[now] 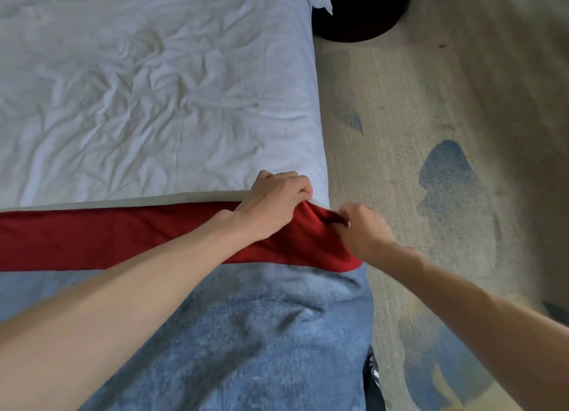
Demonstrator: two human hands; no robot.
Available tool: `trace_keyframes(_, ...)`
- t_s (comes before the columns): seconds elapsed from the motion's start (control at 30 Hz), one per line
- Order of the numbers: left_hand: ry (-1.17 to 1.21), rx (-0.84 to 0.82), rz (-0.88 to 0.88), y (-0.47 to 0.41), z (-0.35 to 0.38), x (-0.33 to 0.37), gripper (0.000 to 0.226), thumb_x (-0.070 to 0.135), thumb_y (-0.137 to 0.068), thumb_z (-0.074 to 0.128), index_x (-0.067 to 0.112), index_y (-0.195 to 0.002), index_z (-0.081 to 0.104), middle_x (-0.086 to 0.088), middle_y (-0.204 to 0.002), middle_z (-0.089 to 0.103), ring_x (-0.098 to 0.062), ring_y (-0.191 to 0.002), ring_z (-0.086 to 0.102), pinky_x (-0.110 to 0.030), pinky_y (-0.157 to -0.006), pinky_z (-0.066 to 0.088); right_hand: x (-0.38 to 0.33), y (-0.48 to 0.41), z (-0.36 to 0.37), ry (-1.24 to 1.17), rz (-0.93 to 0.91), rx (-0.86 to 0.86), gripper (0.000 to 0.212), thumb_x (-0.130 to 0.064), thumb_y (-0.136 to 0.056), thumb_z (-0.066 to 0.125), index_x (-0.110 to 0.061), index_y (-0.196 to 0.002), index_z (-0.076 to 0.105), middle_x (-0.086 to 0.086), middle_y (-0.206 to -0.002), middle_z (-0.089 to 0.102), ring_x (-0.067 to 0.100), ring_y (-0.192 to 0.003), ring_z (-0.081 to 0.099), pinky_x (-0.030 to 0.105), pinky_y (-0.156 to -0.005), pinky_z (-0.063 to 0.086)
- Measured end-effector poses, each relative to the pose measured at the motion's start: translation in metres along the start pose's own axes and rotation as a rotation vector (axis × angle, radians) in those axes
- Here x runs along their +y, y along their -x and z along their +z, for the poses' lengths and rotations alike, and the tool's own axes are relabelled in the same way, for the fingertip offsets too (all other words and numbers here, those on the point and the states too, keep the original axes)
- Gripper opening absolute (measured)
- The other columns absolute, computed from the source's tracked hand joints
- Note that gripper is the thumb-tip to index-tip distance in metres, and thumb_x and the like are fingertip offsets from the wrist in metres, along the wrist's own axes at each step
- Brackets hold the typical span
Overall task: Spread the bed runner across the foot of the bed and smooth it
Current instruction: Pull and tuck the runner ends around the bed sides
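The red bed runner (92, 238) lies as a band across the bed, from the left edge of the view to the bed's right corner. The bed (138, 103) is covered with a wrinkled white sheet. My left hand (274, 201) is closed on the runner's far edge near the right corner. My right hand (360, 229) pinches the runner's end where it bunches over the side of the bed. Both forearms reach in from the bottom of the view.
My blue jeans (261, 333) fill the lower middle, close against the bed. A beige carpet (400, 118) with blue patches lies to the right. A dark round object (360, 13) stands on the floor by the bed's far right corner.
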State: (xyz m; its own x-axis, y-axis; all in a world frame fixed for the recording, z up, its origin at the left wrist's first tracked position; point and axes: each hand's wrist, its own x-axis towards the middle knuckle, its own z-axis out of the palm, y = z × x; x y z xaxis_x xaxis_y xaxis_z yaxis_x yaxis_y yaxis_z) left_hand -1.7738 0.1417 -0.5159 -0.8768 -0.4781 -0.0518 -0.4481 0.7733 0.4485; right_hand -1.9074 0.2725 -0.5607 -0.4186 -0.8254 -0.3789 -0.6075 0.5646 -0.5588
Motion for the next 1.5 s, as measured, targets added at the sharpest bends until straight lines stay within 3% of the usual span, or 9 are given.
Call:
trace_keyframes(0.2,-0.041,0.042,-0.105,-0.004,0.003,0.006,0.011,0.025,-0.096,0.051,0.018,-0.099,0.059,0.007,-0.089,0.058,-0.015,-0.086,0.055,-0.037,-0.088,0.037,0.013,-0.017,-0.034,0.198,-0.071,0.253,0.02,-0.037,-0.088,0.061,-0.017,-0.086,0.057,0.001,-0.092,0.06,0.024,-0.094,0.053,0.038,-0.085,0.031)
trace_keyframes(0.37,-0.292,-0.078,-0.163,0.001,0.016,0.0,0.036,0.025,-0.092,0.056,0.022,-0.127,0.047,0.0,-0.121,0.051,-0.02,-0.113,0.046,-0.038,-0.098,0.027,0.028,-0.021,-0.035,0.178,-0.087,0.194,0.021,-0.036,-0.095,0.05,-0.018,-0.085,0.051,-0.007,-0.071,0.054,0.019,-0.076,0.051,0.036,-0.085,0.025)
trace_keyframes(0.53,-0.451,-0.081,-0.114,0.021,0.038,0.008,0.064,0.029,-0.092,0.049,0.015,-0.147,0.021,-0.014,-0.153,0.016,-0.032,-0.14,0.018,-0.05,-0.113,0.013,0.032,-0.021,-0.025,0.191,-0.035,0.239,0.023,-0.031,-0.096,0.043,-0.018,-0.079,0.052,-0.006,-0.063,0.055,0.018,-0.066,0.05,0.037,-0.089,0.022)
trace_keyframes(0.7,-0.519,-0.185,-0.189,0.043,0.057,0.002,0.067,0.05,-0.094,0.03,0.025,-0.151,0.005,-0.016,-0.156,-0.018,-0.037,-0.143,-0.014,-0.063,-0.111,-0.005,0.02,-0.038,-0.03,0.221,0.029,0.378,0.031,-0.025,-0.083,0.046,-0.011,-0.056,0.049,0.003,-0.059,0.053,0.022,-0.06,0.049,0.038,-0.085,0.026)
trace_keyframes(0.83,-0.497,-0.162,-0.463,0.05,0.072,-0.01,0.07,0.058,-0.092,0.022,0.029,-0.149,-0.005,-0.022,-0.151,-0.028,-0.042,-0.138,-0.026,-0.071,-0.104,-0.011,0.016,-0.055,-0.021,0.188,0.164,0.307,0.023,-0.027,-0.087,0.048,-0.009,-0.098,0.058,0.011,-0.099,0.059,0.029,-0.093,0.055,0.042,-0.09,0.034)
trace_keyframes(1.0,-0.402,-0.145,-0.567,0.054,0.085,-0.016,0.071,0.063,-0.091,0.019,0.032,-0.148,-0.01,-0.02,-0.151,-0.028,-0.041,-0.139,-0.021,-0.072,-0.104,-0.004,0.012,-0.027,0.026,-0.016,0.148,0.024,0.048,-0.029,-0.093,0.048,-0.008,-0.136,0.039,0.017,-0.133,0.049,0.034,-0.119,0.051,0.039,-0.093,0.041)
trace_keyframes(1.17,-0.341,-0.165,-0.577,0.051,0.082,-0.015,0.068,0.061,-0.092,0.016,0.034,-0.147,-0.012,-0.016,-0.151,-0.031,-0.039,-0.14,-0.022,-0.07,-0.105,-0.007,-0.009,0.02,0.076,-0.062,-0.031,-0.288,0.07,-0.044,-0.098,0.033,-0.015,-0.151,-0.002,0.01,-0.159,-0.006,0.027,-0.146,-0.002,0.046,-0.118,0.014)
trace_keyframes(1.3,-0.316,-0.129,-0.552,0.058,0.073,-0.013,0.065,0.055,-0.095,0.02,0.03,-0.149,-0.006,-0.014,-0.155,-0.022,-0.034,-0.143,-0.017,-0.064,-0.11,-0.006,-0.024,0.022,0.076,-0.007,-0.029,-0.187,0.069,-0.041,-0.099,0.031,-0.013,-0.151,-0.005,0.015,-0.158,-0.011,0.029,-0.146,-0.008,0.046,-0.118,0.008)
trace_keyframes(1.5,-0.229,0.082,-0.693,0.091,0.067,-0.011,0.062,0.046,-0.095,0.035,0.024,-0.15,0.015,-0.015,-0.157,0.004,-0.032,-0.144,0.002,-0.061,-0.112,-0.001,-0.047,0.009,0.062,0.155,-0.311,-0.038,0.068,-0.032,-0.094,0.044,-0.012,-0.15,0.012,0.019,-0.158,0.001,0.032,-0.146,-0.001,0.047,-0.118,0.008)
